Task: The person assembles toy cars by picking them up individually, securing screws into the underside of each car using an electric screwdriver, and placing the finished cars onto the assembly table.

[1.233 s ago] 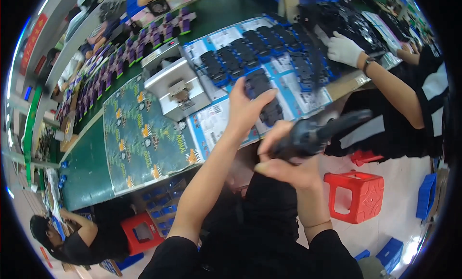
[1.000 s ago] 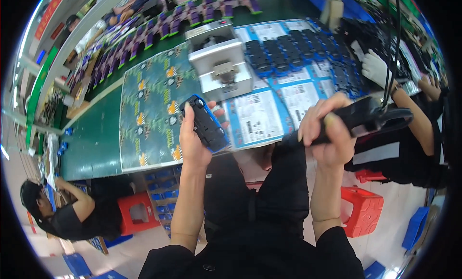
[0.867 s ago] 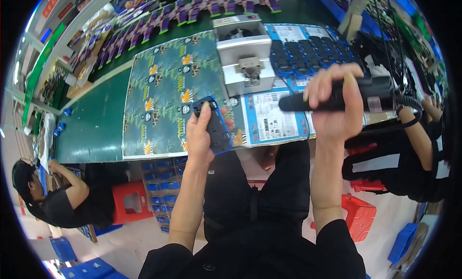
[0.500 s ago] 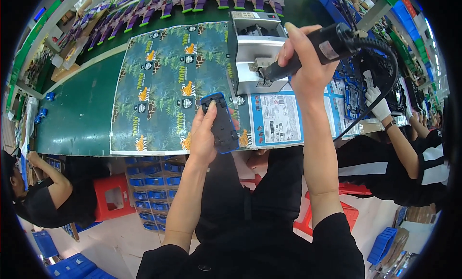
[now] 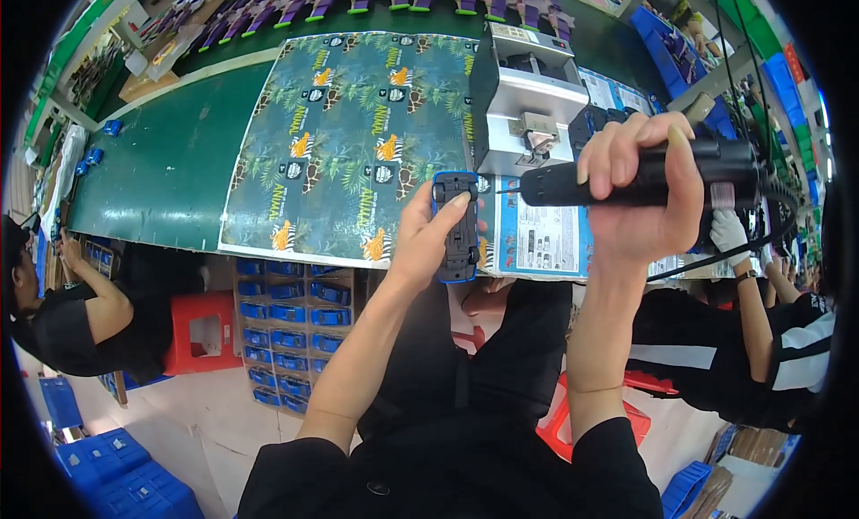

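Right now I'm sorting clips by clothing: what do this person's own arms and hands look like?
Both hands, the left hand and the right hand, are bare, with no gloves. The forearms are bare too; black sleeves end at about the elbows. No watch or rings show.

**Both arms raised, both hands closed**

The left hand [image 5: 428, 240] is held up on a bare, extended forearm, its grip closed with the thumb laid forward. The right hand [image 5: 637, 195] is raised higher, fingers [image 5: 626, 148] wrapped over in a full fist, wrist bent.
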The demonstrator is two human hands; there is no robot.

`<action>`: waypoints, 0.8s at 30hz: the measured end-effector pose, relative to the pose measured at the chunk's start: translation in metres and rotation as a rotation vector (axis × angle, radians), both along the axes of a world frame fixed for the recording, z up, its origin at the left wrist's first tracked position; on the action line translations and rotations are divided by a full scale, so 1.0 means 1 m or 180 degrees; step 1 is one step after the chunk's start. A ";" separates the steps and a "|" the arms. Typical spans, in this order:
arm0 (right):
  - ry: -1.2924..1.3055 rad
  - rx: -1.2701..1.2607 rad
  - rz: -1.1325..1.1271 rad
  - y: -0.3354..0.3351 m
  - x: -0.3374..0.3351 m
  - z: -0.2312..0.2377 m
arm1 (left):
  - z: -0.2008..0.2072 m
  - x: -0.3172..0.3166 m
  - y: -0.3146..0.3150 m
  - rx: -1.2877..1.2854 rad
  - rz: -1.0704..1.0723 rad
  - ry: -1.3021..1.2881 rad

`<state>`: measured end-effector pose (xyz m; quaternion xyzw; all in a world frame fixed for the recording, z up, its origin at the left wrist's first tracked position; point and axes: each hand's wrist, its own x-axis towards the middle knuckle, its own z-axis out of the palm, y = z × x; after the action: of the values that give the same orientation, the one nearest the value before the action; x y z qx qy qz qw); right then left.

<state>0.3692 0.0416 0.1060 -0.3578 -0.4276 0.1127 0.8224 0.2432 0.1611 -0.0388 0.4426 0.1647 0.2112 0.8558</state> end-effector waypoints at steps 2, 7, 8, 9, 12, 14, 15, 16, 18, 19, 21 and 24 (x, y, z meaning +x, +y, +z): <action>-0.0099 0.0146 0.0056 0.005 -0.011 -0.006 | 0.000 0.000 0.000 0.0041 0.0003 -0.0009; -0.0074 0.0308 0.0117 0.014 -0.020 -0.015 | 0.000 0.000 -0.003 0.0241 -0.0025 0.0086; -0.0074 0.0325 0.0132 0.015 -0.020 -0.017 | 0.000 0.000 -0.003 0.0239 -0.0023 0.0086; -0.0071 0.0327 0.0140 0.017 -0.021 -0.019 | 0.000 0.000 -0.003 0.0241 -0.0010 0.0062; 0.0045 0.0244 0.0091 0.021 -0.023 -0.023 | -0.002 -0.001 -0.003 0.0285 0.0007 0.0033; -0.0135 -0.0012 -0.0056 0.024 -0.021 -0.029 | -0.002 0.001 -0.003 0.0323 -0.0001 0.0027; -0.0126 -0.0022 -0.0059 0.025 -0.023 -0.030 | -0.001 0.000 -0.004 0.0313 0.0006 0.0022; -0.0188 -0.0077 -0.0079 0.026 -0.025 -0.031 | -0.001 0.000 -0.004 0.0303 0.0012 0.0018; -0.0236 -0.0144 -0.0107 0.027 -0.026 -0.034 | -0.002 0.001 -0.006 0.0337 0.0109 0.0008; -0.0333 -0.0268 -0.0086 0.027 -0.026 -0.035 | -0.002 0.001 -0.006 0.0381 0.0209 -0.0012; -0.0528 -0.0508 -0.0035 0.028 -0.025 -0.038 | 0.002 -0.002 -0.005 0.0269 0.0139 -0.0028; -0.0468 -0.0443 0.0037 0.032 -0.022 -0.038 | 0.002 -0.003 -0.003 0.0153 0.0064 -0.0021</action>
<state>0.3476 0.0731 0.0681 -0.4189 -0.4800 0.1204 0.7613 0.2404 0.1583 -0.0370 0.4607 0.1613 0.2252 0.8433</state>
